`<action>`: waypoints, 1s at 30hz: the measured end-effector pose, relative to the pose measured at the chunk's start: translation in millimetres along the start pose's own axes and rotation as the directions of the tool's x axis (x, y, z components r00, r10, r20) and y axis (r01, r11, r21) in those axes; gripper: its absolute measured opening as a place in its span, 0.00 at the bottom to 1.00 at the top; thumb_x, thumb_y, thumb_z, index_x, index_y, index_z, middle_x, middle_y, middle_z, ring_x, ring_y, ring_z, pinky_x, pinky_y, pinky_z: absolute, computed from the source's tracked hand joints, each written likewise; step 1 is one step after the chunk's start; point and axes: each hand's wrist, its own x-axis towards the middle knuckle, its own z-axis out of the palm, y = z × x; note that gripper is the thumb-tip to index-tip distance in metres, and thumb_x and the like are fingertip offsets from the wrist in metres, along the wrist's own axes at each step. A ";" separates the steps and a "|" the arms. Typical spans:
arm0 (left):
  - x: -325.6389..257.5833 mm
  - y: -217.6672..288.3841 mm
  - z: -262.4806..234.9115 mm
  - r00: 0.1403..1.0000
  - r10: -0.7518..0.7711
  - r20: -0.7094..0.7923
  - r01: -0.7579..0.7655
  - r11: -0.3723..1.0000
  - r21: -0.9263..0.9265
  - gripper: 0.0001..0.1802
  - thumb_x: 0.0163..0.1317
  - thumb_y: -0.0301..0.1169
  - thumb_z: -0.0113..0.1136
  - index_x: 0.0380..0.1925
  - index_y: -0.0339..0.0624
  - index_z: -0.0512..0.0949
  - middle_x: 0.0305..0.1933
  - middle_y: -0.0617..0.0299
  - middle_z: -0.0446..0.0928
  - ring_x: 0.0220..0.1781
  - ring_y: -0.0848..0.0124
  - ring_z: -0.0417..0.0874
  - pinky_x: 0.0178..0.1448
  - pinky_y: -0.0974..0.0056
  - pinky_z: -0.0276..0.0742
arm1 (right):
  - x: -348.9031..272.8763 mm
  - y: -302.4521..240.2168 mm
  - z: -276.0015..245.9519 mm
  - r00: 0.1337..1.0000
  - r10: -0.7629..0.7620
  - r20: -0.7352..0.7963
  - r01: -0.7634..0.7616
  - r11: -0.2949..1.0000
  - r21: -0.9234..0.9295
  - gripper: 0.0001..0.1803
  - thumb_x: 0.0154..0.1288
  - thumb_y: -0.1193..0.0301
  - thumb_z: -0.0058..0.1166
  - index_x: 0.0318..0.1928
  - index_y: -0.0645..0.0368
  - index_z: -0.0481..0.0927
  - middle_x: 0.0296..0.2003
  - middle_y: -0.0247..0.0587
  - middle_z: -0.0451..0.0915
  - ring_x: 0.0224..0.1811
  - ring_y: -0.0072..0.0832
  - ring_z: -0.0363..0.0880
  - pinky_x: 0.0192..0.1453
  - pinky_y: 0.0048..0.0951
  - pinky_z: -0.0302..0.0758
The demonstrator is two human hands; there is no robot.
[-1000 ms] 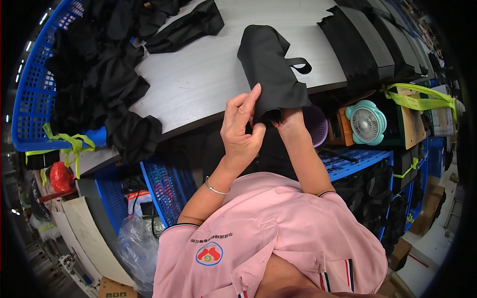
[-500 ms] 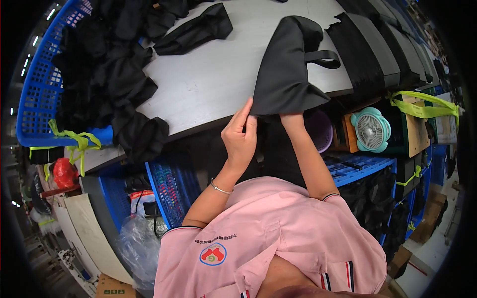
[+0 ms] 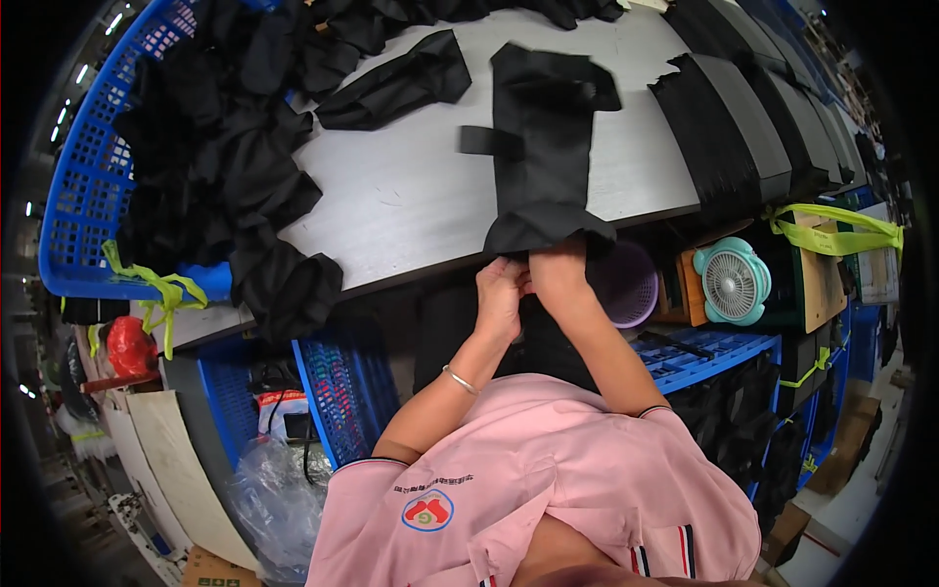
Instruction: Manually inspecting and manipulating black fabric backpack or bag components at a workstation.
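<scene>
A black fabric sleeve [image 3: 543, 181] with a short strap sticking out on its left side stands lengthwise above the table's near edge. Its wide near opening flares toward me. My right hand [image 3: 559, 266] reaches into that opening, so its fingers are hidden by the cloth. At the hem, close beside my right wrist, my left hand [image 3: 502, 292] is closed with its fingertips pinching the cloth edge. Another folded black fabric piece [image 3: 401, 83] lies on the table to the far left.
A blue basket [image 3: 83, 215] heaped with black fabric pieces [image 3: 215, 147] stands at the left. Stacked black and grey pieces [image 3: 724, 122] lie at the table's right. Below the right edge are a turquoise fan [image 3: 732, 281], a purple basket [image 3: 631, 284] and a blue crate [image 3: 699, 357].
The sleeve has turned over, its strap passing from the right side to the left. My left hand has moved right and closed at the hem, beside my right wrist.
</scene>
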 end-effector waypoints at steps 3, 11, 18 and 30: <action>4.8 -3.0 3.0 0.994 -0.105 0.015 0.105 0.994 0.015 0.10 0.71 0.29 0.52 0.29 0.41 0.77 0.30 0.64 0.80 0.30 0.77 0.80 0.37 0.70 0.78 | 8.5 4.0 -3.6 0.999 -0.007 0.047 0.013 0.991 -0.132 0.13 0.51 0.75 0.59 0.39 0.65 0.83 0.45 0.57 0.80 0.51 0.49 0.80 0.55 0.48 0.75; 24.5 -7.2 -5.1 0.999 -0.027 0.046 0.027 1.000 -0.006 0.14 0.73 0.38 0.57 0.40 0.38 0.82 0.37 0.63 0.84 0.35 0.77 0.84 0.40 0.70 0.78 | 20.4 8.3 41.1 0.979 -0.008 0.205 -0.004 0.998 0.059 0.15 0.67 0.66 0.52 0.47 0.62 0.83 0.42 0.56 0.83 0.46 0.56 0.79 0.54 0.63 0.70; -7.0 21.8 -1.8 0.961 0.277 -0.022 -0.252 0.901 0.352 0.15 0.69 0.34 0.64 0.47 0.34 0.79 0.38 0.61 0.82 0.36 0.74 0.82 0.41 0.69 0.78 | 45.9 22.1 57.4 0.964 -0.021 0.266 -0.020 0.988 0.150 0.19 0.70 0.60 0.45 0.38 0.62 0.85 0.34 0.58 0.85 0.41 0.58 0.81 0.53 0.68 0.70; 28.8 61.8 -19.1 0.684 0.713 0.154 -0.548 0.362 0.754 0.10 0.57 0.16 0.63 0.38 0.35 0.77 0.32 0.62 0.76 0.33 0.74 0.79 0.38 0.68 0.77 | 13.1 29.2 47.5 0.963 -0.238 0.124 0.210 0.957 0.202 0.15 0.69 0.63 0.48 0.44 0.59 0.82 0.42 0.49 0.84 0.43 0.48 0.82 0.52 0.49 0.76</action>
